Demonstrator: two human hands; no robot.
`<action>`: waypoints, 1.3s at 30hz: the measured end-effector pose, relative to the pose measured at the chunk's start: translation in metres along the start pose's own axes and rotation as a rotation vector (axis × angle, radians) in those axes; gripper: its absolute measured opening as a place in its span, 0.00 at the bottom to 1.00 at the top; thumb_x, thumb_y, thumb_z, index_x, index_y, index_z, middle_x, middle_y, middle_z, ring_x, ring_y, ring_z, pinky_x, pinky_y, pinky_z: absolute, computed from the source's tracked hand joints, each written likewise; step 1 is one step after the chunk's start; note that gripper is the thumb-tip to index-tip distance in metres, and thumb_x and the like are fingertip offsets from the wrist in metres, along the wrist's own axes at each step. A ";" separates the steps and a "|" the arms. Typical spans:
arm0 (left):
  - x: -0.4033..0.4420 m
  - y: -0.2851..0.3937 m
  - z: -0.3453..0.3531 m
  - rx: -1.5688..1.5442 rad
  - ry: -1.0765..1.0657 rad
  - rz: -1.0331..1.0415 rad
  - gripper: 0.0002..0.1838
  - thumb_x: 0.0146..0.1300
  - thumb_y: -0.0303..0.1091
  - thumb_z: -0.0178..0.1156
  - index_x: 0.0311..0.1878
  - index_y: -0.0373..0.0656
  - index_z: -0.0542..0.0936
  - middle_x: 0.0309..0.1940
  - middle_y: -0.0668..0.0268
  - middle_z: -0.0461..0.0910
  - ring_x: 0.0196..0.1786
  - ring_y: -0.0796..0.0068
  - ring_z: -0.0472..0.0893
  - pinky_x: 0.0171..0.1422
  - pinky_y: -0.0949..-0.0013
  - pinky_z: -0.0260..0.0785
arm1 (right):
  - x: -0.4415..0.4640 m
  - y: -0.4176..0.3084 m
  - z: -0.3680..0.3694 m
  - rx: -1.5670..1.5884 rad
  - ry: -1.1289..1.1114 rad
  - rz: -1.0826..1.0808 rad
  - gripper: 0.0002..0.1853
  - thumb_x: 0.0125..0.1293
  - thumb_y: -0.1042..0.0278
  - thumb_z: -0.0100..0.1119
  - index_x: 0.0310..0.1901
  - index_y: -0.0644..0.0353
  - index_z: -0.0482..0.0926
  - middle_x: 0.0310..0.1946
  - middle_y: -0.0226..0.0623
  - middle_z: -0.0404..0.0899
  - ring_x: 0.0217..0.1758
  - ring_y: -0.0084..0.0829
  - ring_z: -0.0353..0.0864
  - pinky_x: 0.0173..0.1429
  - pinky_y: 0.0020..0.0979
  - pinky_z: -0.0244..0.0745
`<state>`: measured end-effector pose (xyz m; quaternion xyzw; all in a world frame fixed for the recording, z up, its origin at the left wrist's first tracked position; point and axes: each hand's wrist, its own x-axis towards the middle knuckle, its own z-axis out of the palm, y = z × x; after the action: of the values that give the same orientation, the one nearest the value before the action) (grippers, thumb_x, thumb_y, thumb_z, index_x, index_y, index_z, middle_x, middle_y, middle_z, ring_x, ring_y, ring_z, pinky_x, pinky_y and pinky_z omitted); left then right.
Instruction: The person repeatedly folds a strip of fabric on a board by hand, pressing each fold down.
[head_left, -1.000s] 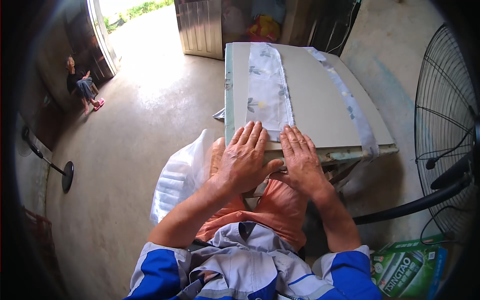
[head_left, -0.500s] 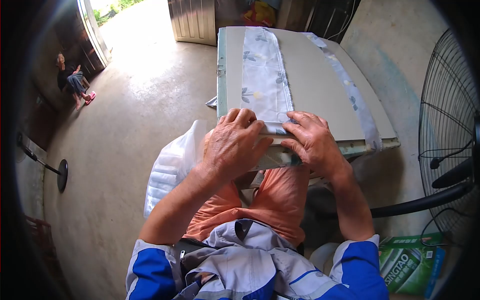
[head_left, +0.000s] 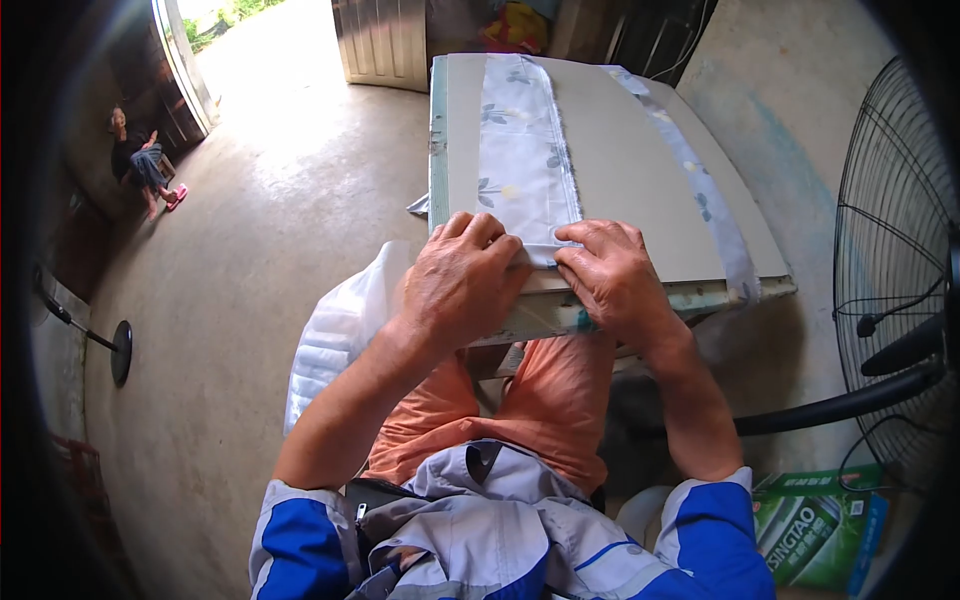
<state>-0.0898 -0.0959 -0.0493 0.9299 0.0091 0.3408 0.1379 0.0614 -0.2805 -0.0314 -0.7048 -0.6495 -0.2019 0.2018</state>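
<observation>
A white fabric strip [head_left: 520, 150] printed with grey leaves and yellow flowers lies lengthwise on the pale board tabletop [head_left: 640, 190]. Its near end is folded over into a narrow band at the table's front edge. My left hand [head_left: 462, 272] has curled fingers gripping the left part of that fold, with its fingertips partly hidden. At the fold's right corner, my right hand [head_left: 615, 275] pinches the fabric between thumb and fingers. Along the right side of the table runs a second, narrower printed strip [head_left: 690, 170], which neither hand touches.
White translucent sheeting [head_left: 335, 320] hangs at the table's left front corner. A large black fan [head_left: 890, 270] stands close on the right, above a green Tsingtao carton [head_left: 810, 530]. Another person [head_left: 143, 160] sits far left by the doorway. A smaller fan-like stand [head_left: 122, 352] is at left.
My right hand has shifted slightly left, and its thumb and fingers have closed together on the fold's corner. My left hand stays on the fold. The whole view has moved slightly.
</observation>
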 end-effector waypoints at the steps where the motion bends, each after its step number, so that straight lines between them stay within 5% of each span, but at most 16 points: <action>1: 0.000 0.001 -0.001 -0.005 0.006 -0.002 0.12 0.64 0.36 0.74 0.48 0.42 0.88 0.46 0.59 0.84 0.54 0.52 0.84 0.62 0.52 0.78 | 0.000 0.000 0.002 -0.022 0.013 -0.013 0.08 0.72 0.69 0.67 0.49 0.60 0.87 0.58 0.37 0.86 0.67 0.40 0.81 0.75 0.47 0.68; 19: -0.011 0.000 -0.008 -0.032 0.083 0.059 0.05 0.67 0.28 0.71 0.44 0.43 0.89 0.42 0.62 0.88 0.48 0.58 0.87 0.55 0.54 0.80 | -0.021 0.000 0.006 0.109 0.181 0.052 0.18 0.64 0.80 0.70 0.56 0.58 0.85 0.48 0.38 0.88 0.57 0.43 0.86 0.67 0.46 0.74; 39: -0.013 -0.018 -0.011 -0.206 0.097 -0.136 0.13 0.70 0.35 0.71 0.54 0.40 0.87 0.38 0.56 0.89 0.45 0.56 0.87 0.55 0.55 0.79 | -0.020 -0.015 0.014 0.274 0.256 0.468 0.18 0.71 0.71 0.72 0.59 0.62 0.83 0.46 0.44 0.88 0.51 0.47 0.86 0.59 0.46 0.79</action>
<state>-0.1055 -0.0772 -0.0541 0.8906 0.0438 0.3742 0.2547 0.0452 -0.2886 -0.0543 -0.7705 -0.4598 -0.1476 0.4161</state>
